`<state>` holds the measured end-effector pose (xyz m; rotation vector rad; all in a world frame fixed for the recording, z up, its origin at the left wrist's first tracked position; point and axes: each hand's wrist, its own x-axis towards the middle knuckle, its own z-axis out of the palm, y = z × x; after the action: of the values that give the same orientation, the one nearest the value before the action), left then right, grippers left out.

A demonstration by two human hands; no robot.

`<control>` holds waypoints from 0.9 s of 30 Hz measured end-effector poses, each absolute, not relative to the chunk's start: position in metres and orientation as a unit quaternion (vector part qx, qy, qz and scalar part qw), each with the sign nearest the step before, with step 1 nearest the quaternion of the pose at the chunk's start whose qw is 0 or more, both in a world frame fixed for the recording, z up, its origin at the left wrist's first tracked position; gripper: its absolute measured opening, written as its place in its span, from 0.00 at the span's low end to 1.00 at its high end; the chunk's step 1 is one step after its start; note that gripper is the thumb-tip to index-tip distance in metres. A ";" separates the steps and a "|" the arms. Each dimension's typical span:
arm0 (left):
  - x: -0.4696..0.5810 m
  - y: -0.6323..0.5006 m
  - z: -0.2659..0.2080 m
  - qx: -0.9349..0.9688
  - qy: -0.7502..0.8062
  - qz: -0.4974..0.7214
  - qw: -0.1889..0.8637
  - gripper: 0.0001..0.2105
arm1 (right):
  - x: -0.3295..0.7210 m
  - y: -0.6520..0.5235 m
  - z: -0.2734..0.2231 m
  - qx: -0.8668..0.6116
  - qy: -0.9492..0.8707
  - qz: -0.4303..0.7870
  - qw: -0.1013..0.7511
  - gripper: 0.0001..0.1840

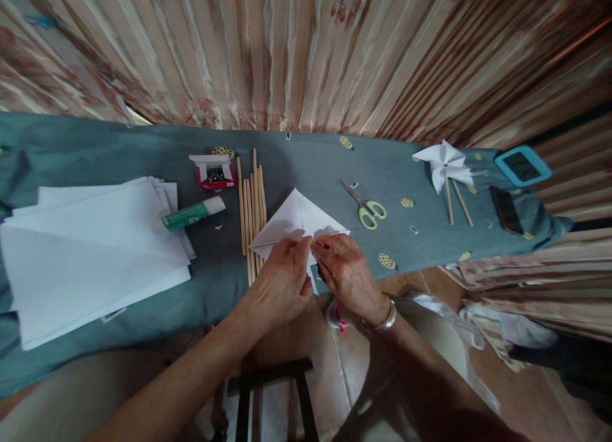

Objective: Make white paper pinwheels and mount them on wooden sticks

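A white paper square [297,211] with cut or creased lines lies turned on its corner at the table's front edge. My left hand [285,273] pinches it near the middle of its front part. Close beside it, my right hand [342,263] has its fingers closed on the paper too; the fingertips almost meet. Whatever else lies between the fingers is hidden. The paper's left corner rests over several wooden sticks [247,212]. Green-handled scissors [367,211] lie apart to the right of the paper, blades pointing away to the left.
At left are a stack of white paper [95,250], a green glue stick [191,213] and an open red box [215,174] of small dark pieces. Right are two sticks with a finished paper pinwheel [444,164], a phone [507,209] and a blue-framed device [523,166]. A curtain [268,59] hangs behind.
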<state>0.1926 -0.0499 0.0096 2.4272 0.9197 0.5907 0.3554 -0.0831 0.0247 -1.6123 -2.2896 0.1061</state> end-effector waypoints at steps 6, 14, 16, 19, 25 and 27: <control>0.179 -0.048 0.013 0.895 0.306 0.252 0.203 0.22 | 0.356 -0.082 0.024 -0.561 -0.813 0.022 0.153 0.16; 0.162 -0.032 0.025 0.886 0.342 0.256 0.180 0.15 | 0.349 -0.077 0.028 -0.575 -0.811 0.027 0.103 0.16; 0.162 -0.031 0.025 0.891 0.341 0.246 0.170 0.13 | 0.350 -0.077 0.030 -0.575 -0.807 0.053 0.126 0.16; 0.163 -0.033 0.025 0.902 0.332 0.217 0.169 0.11 | 0.360 -0.077 0.032 -0.575 -0.774 0.129 0.231 0.16; 0.166 -0.042 0.024 0.913 0.320 0.182 0.177 0.10 | 0.396 -0.058 0.026 -0.663 -0.683 0.112 0.286 0.18; 0.166 -0.043 0.026 0.913 0.320 0.175 0.180 0.10 | 0.399 -0.048 0.024 -0.664 -0.693 0.104 0.262 0.20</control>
<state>0.1659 -0.0431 0.0256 2.5814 0.9051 0.4944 0.3994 -0.0480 0.0241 -1.7965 -1.8751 0.2821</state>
